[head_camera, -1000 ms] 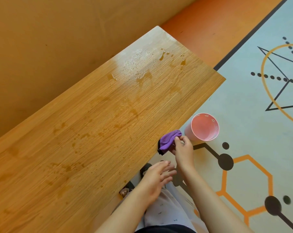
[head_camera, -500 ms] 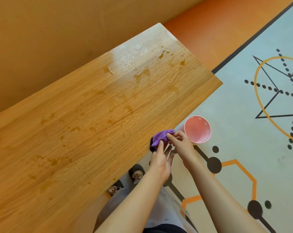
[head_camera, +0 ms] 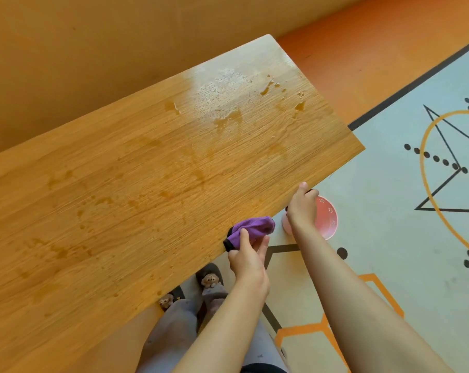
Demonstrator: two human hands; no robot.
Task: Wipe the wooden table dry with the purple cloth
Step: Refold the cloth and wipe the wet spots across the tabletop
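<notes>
Presently the wooden worktop (head_camera: 152, 189) fills most of the head view, running away to the upper left of both hands against an orange wall (head_camera: 93, 49). Its surface carries wet patches (head_camera: 228, 114): a glossy pooled area with scattered droplets lies well beyond the hands toward the far corner, and fainter darker stains spread across the boards to the left of the left grip. Under and to the right of the right hand lies a pale floor mat (head_camera: 389, 238) printed with black lines, dots and orange shapes. The left hand (head_camera: 248, 261) sits at the near edge of the worktop, thumb on top and fingers curled, its grip pinching the purple cloth (head_camera: 252, 228), which is bunched into a small wad with a dark trim at its left end. The cloth rests right on the worktop edge, partly overhanging it, directly ahead of the left grip and just left of the right wrist. The right hand (head_camera: 303, 203) is at the same edge further along, fingers curled down out of sight and thumb raised; whether its grip clasps the edge I cannot tell. A pink cup (head_camera: 327, 219) stands on the mat just behind the right hand, partly hidden by it. Two slippers (head_camera: 209, 277) show below the left grip.
</notes>
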